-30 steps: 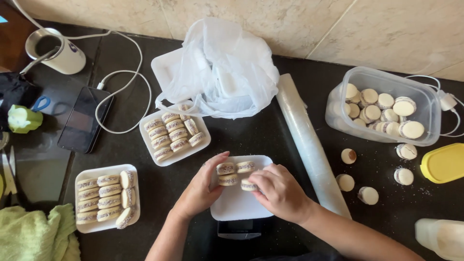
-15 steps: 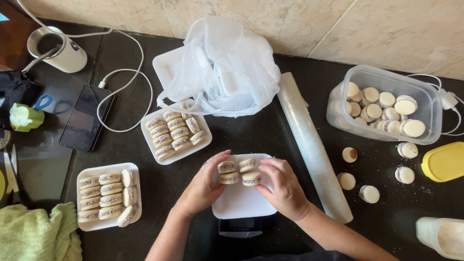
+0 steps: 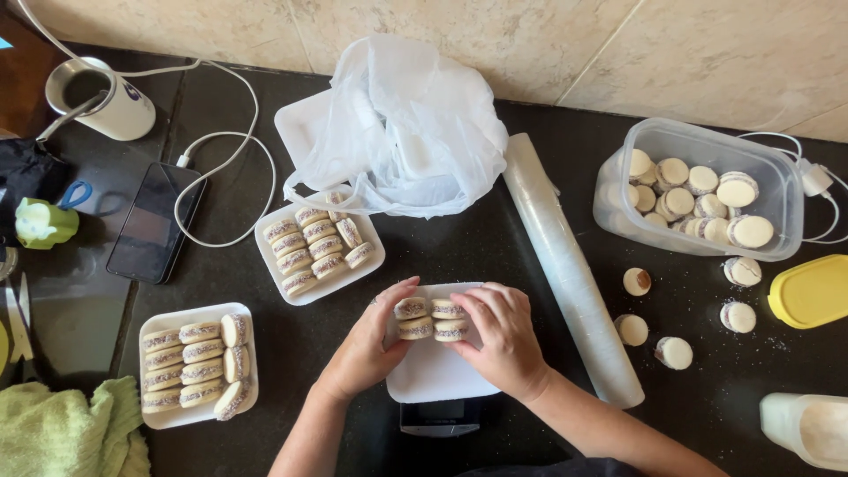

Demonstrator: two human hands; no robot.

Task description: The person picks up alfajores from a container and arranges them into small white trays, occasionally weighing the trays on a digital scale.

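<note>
Two hands | left hand [image 3: 367,349], right hand [image 3: 503,340] (fingers curled) cupping cookies [image 3: 431,319] on tray [image 3: 437,375]

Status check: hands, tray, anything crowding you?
Left hand, right hand both on cookies in white tray. Film roll beside it, apart.

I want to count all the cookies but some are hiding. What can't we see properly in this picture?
All in the head view:
- Plastic container: cookies underneath are hidden by the top ones.
- White plastic bag: covers most of a white tray and the back of the cookie tray.
- Small tray: the left hand and right hand hide parts of its four cookies.
- Jug: cut off by the picture's edge.
</note>
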